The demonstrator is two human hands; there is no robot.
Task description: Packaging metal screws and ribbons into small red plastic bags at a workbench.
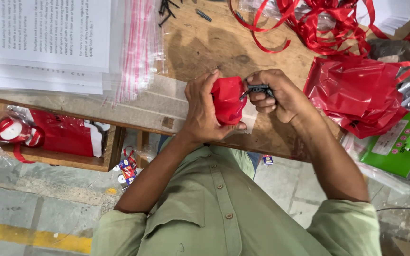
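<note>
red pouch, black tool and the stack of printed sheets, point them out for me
red pouch (228, 99), head view, middle of its bare front face
black tool (258, 88), head view, its dark body between the fingers
stack of printed sheets (43, 38), head view, top sheet

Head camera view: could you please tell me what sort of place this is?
Probably a packing workshop: a wooden bench with red ribbon, zip bags and stacked leaflets.

Olive-green buttoned shirt (214, 208), sleeves seemingly rolled.
</note>
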